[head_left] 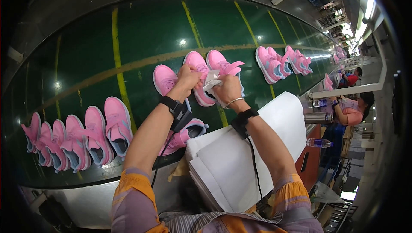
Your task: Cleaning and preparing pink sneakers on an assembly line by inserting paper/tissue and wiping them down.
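Note:
My left hand (189, 77) grips the heel end of a pink shoe (198, 75) lying on the green conveyor belt (146, 31). My right hand (228, 89) is closed on a crumpled wad of white paper (212, 81) and pushes it at the opening of that shoe. A second pink shoe (223, 65) lies beside it with its tongue turned out. Another pink shoe (164, 79) lies just left of my left hand, and one more (185, 135) sits under my left forearm. Black bands with cables wrap both wrists.
A stack of white paper sheets (240, 155) lies at the belt's near edge under my right forearm. Several pink shoes (77, 138) line the belt at left and more (279, 63) at right. Other people (352, 108) work at the far right near bottles.

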